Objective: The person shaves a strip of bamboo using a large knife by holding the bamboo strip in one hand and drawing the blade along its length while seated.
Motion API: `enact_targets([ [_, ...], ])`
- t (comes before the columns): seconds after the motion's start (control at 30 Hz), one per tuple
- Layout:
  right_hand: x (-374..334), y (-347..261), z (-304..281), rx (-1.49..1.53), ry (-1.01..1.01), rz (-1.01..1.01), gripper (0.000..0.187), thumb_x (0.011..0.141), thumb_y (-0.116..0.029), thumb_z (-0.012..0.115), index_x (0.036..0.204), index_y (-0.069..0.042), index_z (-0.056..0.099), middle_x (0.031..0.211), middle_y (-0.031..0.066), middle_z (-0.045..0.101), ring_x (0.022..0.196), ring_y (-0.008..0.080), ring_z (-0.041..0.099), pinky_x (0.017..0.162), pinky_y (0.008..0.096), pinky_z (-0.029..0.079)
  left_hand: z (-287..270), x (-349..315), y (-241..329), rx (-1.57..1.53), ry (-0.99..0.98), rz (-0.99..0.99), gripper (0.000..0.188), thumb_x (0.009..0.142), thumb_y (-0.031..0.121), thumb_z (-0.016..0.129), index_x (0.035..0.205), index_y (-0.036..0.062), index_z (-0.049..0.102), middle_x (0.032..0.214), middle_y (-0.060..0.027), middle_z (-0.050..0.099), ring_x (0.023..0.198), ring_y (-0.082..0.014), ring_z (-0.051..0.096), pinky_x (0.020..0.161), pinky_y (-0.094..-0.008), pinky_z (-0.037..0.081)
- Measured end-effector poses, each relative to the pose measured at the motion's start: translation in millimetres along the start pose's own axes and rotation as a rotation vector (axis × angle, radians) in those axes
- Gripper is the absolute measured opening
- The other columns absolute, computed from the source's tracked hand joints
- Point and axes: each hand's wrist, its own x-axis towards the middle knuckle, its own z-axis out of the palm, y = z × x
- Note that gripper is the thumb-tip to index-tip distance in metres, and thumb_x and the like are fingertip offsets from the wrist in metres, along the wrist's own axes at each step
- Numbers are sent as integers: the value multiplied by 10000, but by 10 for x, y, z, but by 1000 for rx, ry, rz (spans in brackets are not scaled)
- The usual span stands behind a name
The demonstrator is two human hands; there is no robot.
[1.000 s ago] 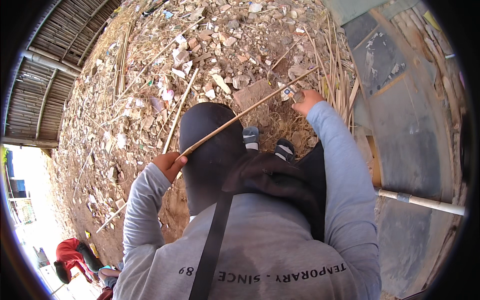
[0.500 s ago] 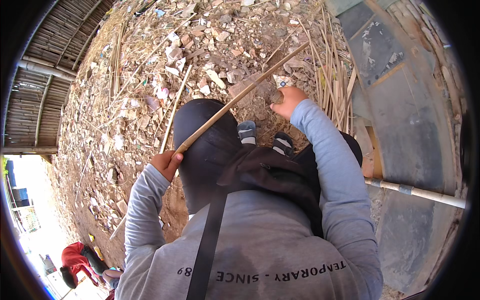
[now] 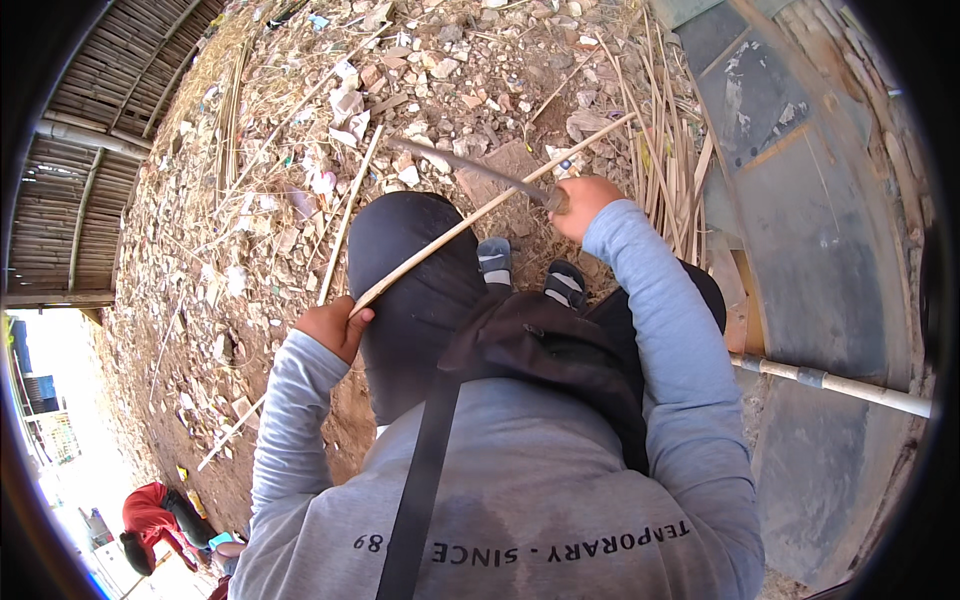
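Observation:
My left hand [image 3: 336,326] is closed around the near end of a long, pale bamboo strip [image 3: 432,247]. The strip slants up to the right, over my dark-clad left knee [image 3: 405,225], and its far end passes beyond my right hand. In my right hand [image 3: 592,206] is the handle of a long knife [image 3: 462,164], its dark narrow blade pointing to the far left. Blade and strip cross just left of that hand; whether they touch I cannot tell. My sandalled feet [image 3: 565,287] are on the ground below.
Stones and litter cover the dirt ground [image 3: 250,300]. Bundled bamboo strips [image 3: 675,170] lie at the far right, beside grey panels [image 3: 815,230] and a pale pole [image 3: 850,390]. A bamboo-slat wall [image 3: 50,215] stands left. Another person in red [image 3: 150,520] bends down at lower left.
The knife's blade has swung into view, now pointing left across the strip. The strip has tilted slightly lower at its far end and looks paler. Both hands keep their holds.

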Motion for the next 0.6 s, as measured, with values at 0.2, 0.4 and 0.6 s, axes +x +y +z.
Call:
enact_targets([
  [0.2, 229, 391, 57, 33, 112, 18, 342, 709, -320, 713, 920, -52, 682, 884, 177, 686, 861, 356, 653, 792, 410, 521, -44, 53, -35, -60, -34, 50, 423, 964, 389, 505, 806, 1, 565, 647, -228, 574, 670, -443, 591, 611, -480, 460],
  [0.4, -18, -40, 57, -5, 38, -14, 309, 728, -294, 702, 932, -63, 680, 862, 168, 685, 852, 344, 658, 792, 415, 524, -77, 35, -41, -70, -64, 16, 437, 968, 396, 496, 808, -7, 557, 650, -229, 570, 668, -438, 587, 607, -469, 454],
  [0.6, 43, 26, 87, 73, 7, -93, 410, 712, -334, 732, 1006, -51, 692, 875, 196, 682, 854, 362, 656, 792, 418, 518, 18, 52, -22, -70, 4, 53, 408, 963, 374, 514, 805, -2, 547, 642, -226, 562, 655, -437, 584, 602, -465, 455],
])
